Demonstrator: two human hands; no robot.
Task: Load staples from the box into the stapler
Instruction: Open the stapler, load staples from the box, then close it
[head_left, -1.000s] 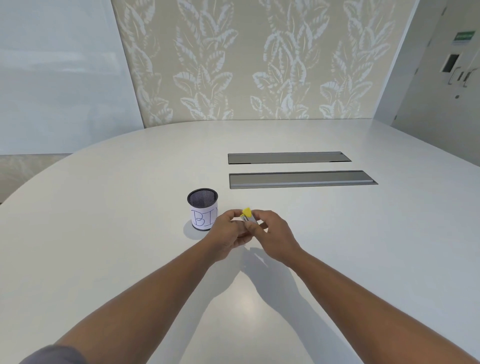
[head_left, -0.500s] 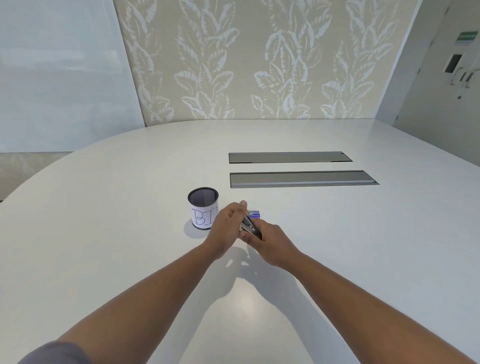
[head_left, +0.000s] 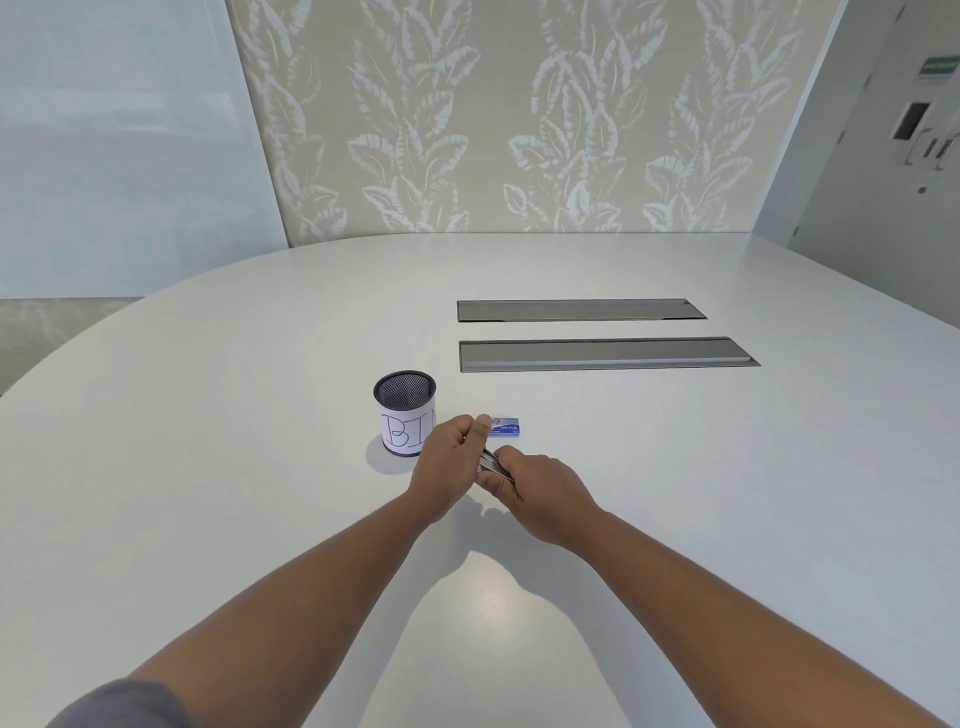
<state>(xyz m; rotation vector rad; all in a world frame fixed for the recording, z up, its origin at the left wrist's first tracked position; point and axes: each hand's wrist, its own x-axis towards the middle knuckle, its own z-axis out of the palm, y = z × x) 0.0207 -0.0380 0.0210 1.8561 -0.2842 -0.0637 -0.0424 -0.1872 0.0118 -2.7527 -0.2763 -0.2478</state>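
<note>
A small stapler with a metal body sits between my two hands above the white table. My right hand grips its lower part from the right. My left hand holds its upper part, thumb tip up near the top; most of the stapler is hidden by my fingers. A small blue staple box lies on the table just beyond my hands, untouched.
A black mesh cup with a paper label reading "BIN" stands left of my hands. Two long grey cable hatches are set into the table farther back. Walls rise behind the table's far edge.
The yellow part seen between my fingers a second ago is out of sight. My hands have drawn slightly toward me and tilted the stapler, uncovering the blue box behind them.
</note>
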